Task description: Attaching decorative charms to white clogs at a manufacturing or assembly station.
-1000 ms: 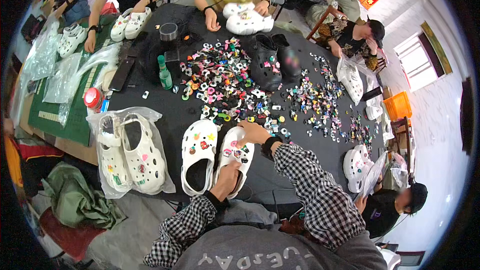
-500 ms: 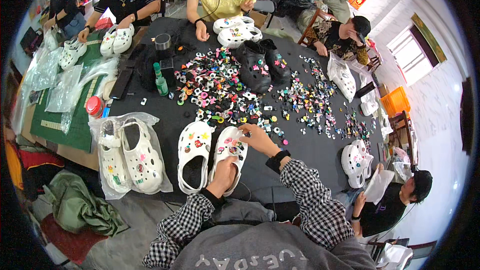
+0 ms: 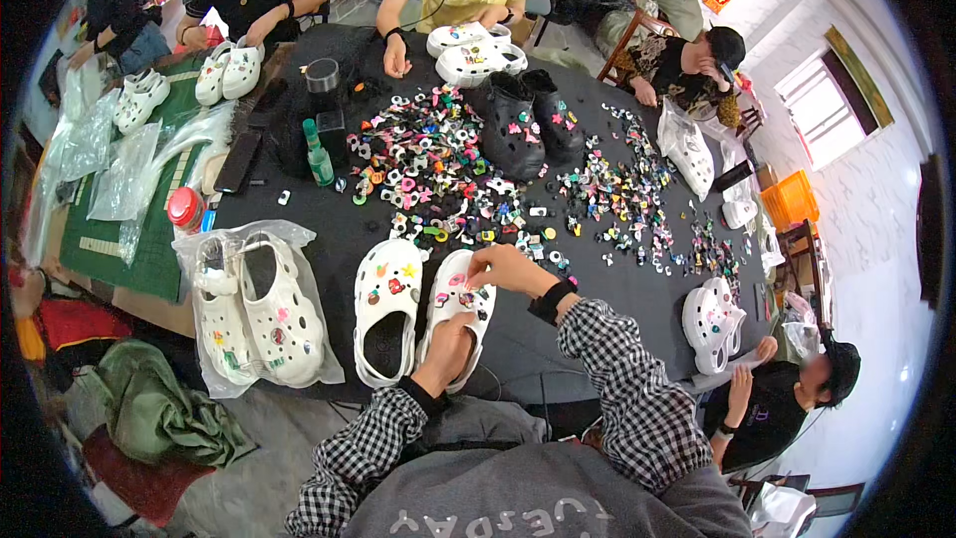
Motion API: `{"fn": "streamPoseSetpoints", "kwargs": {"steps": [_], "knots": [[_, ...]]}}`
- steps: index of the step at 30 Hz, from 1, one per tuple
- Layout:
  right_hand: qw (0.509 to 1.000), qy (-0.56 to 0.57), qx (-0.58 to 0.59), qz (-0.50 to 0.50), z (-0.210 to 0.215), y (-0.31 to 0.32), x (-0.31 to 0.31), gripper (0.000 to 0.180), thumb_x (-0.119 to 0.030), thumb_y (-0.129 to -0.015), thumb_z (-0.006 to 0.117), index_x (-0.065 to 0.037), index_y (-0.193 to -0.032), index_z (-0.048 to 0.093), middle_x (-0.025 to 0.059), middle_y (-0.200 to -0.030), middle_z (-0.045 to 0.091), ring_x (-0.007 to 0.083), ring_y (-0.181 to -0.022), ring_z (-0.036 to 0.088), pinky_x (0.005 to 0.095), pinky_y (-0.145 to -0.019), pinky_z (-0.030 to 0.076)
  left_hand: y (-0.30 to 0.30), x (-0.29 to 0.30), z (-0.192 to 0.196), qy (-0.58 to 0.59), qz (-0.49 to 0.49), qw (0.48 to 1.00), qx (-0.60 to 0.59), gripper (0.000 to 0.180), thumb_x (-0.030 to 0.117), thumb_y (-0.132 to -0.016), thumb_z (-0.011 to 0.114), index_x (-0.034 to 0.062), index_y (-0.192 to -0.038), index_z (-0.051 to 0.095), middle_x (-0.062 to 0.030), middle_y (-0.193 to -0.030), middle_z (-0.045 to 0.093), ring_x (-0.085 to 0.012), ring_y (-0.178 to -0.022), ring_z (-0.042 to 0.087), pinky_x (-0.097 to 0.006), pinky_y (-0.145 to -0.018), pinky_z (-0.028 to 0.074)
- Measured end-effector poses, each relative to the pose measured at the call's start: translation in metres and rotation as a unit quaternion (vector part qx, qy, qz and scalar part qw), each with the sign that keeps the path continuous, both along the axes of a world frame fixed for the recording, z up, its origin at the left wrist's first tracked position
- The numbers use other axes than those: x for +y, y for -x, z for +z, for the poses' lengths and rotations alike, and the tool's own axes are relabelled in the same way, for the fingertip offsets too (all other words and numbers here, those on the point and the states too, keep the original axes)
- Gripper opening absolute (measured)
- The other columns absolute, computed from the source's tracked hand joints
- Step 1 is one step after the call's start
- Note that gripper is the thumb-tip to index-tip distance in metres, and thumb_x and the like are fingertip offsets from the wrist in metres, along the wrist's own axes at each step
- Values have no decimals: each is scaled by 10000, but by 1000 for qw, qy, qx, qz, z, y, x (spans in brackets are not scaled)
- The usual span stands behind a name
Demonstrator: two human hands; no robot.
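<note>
A white clog dotted with colourful charms stands at the table's near edge. My left hand grips its heel end, with fingers reaching into the opening. Over its toe, my right hand is bent with thumb and fingertips pinched together beside a pink charm; anything between them is hidden. The matching white clog lies just left, carrying a yellow star-like charm, a red one and others. Beyond both hands spreads a large heap of small mixed charms.
Left of me, another pair of white clogs lies on a clear bag. Black clogs stand among the charms, near a green bottle and a red-lidded jar. A white clog pair is at right. Several people sit around the table.
My right hand has shifted slightly left over the clog's toe, its fingertips now nearer the pink charm. My left hand stays in place. At right, a person's hands moved closer to the white clogs.
</note>
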State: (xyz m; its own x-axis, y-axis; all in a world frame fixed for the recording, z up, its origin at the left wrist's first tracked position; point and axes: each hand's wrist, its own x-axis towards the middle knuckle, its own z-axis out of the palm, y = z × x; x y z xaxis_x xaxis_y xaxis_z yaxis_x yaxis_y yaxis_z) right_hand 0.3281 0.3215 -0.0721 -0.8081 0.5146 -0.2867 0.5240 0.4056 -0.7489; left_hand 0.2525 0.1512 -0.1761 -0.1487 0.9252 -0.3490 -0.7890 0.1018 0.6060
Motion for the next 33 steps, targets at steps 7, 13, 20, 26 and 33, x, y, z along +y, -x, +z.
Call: {"fn": "streamPoseSetpoints", "kwargs": {"steps": [7,13,20,26,33], "knots": [[976,-126,-166,58,5,10,16,854,-401,-611,779,-19,-1279,408,263,-1260,436,358,-974,592,423,-774,493,3,-9,15,-20,-41,904,424,150,-1,-868,480,-31,-976,580,-74,-798,568,-155,-724,514,-308,-644,435],[978,3,-175,111,-19,15,38,913,-537,-601,756,13,-1260,444,223,-1164,544,339,-1066,550,386,-886,442,7,-3,45,137,-75,975,158,199,125,-866,503,-52,-860,595,-53,-702,518,-118,-661,472,-294,-595,405],[975,-23,-178,131,-37,21,29,838,-470,-604,764,50,-1181,448,277,-1051,571,369,-1004,576,404,-812,473,2,-11,12,187,-91,978,34,214,172,-841,515,-33,-856,573,-41,-800,538,-132,-730,478,-282,-653,371],[952,-171,-233,104,-23,27,3,674,-456,-673,727,28,-1043,436,225,-968,590,382,-836,635,451,-680,530,12,-6,40,292,-120,948,30,316,279,-840,517,25,-652,514,-8,-601,443,-114,-519,386,-307,-487,295],[989,-56,-121,66,-26,10,18,693,-390,-700,717,30,-1192,467,236,-1102,563,357,-994,580,402,-835,476,0,-8,17,206,-105,972,46,277,256,-865,504,2,-779,569,-22,-682,492,-135,-597,436,-298,-559,341]]}}
